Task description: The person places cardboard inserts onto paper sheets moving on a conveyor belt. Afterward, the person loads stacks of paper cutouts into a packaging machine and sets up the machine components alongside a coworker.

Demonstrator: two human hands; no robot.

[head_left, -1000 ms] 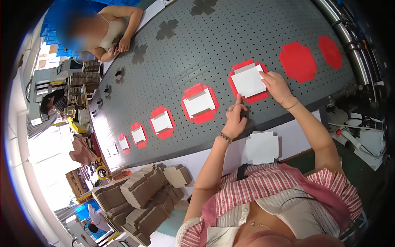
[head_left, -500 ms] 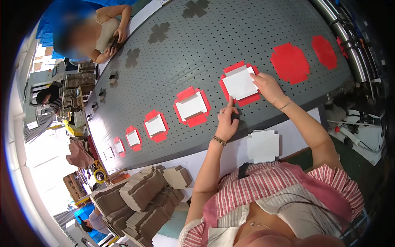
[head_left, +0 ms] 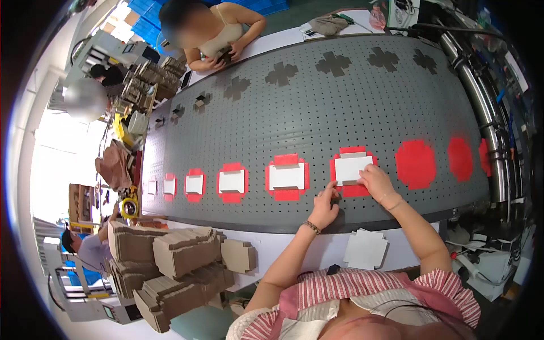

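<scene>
A white card (head_left: 352, 169) lies on a red cross-shaped sheet (head_left: 357, 191) on the grey perforated belt (head_left: 283, 122). My left hand (head_left: 325, 207) is at the card's lower left corner, its index finger stretched out to the edge and the other fingers loosely curled. At the card's right edge, my right hand (head_left: 376, 182) has bent fingers closed on the margin; the fingertips' underside is hidden. Farther left sits another white card (head_left: 286, 177) on a red sheet, followed by several smaller-looking pairs. To the right lies a bare red sheet (head_left: 415, 164).
A stack of white cards (head_left: 366, 249) rests on the near ledge, with piles of grey-brown board (head_left: 184, 249) left of it. Dark cross-shaped sheets (head_left: 333, 63) line the belt's far side, where another person (head_left: 218, 34) handles a dark piece. Metal rollers (head_left: 492, 133) stand right.
My view has turned, so the belt's row looks level and more of the far side shows. Both hands stay at the same white card. Another red sheet shows at the right.
</scene>
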